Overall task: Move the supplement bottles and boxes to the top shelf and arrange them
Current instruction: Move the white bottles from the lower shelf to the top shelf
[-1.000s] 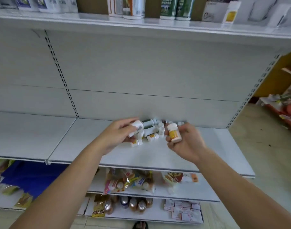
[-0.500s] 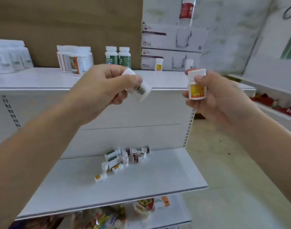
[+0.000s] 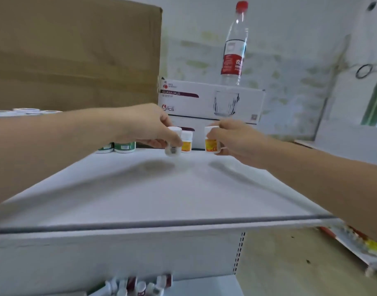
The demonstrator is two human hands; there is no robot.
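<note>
Both arms reach over the white top shelf [image 3: 162, 195]. My left hand [image 3: 149, 127] grips a small white bottle [image 3: 173, 144] with its barcode side toward me, at or just above the shelf near the back. Right beside it stands another small bottle with a yellow label [image 3: 186, 142]. My right hand [image 3: 236, 138] holds a white bottle with a yellow-orange label [image 3: 211, 142] upright, a little to the right. Two green-labelled bottles [image 3: 119, 147] stand to the left, partly hidden by my left arm. Several small bottles [image 3: 138, 288] lie on the shelf below.
Two stacked white glass-mug boxes [image 3: 211, 101] stand at the back of the top shelf, with a clear water bottle [image 3: 233, 45] on top. A large cardboard box [image 3: 76, 52] fills the back left. White lids [image 3: 25, 112] show far left. A lower rack [image 3: 358, 248] sits at right.
Both hands lifted a bottle each from the pile on the lower shelf up to the back of the top shelf. The view rose with them.
</note>
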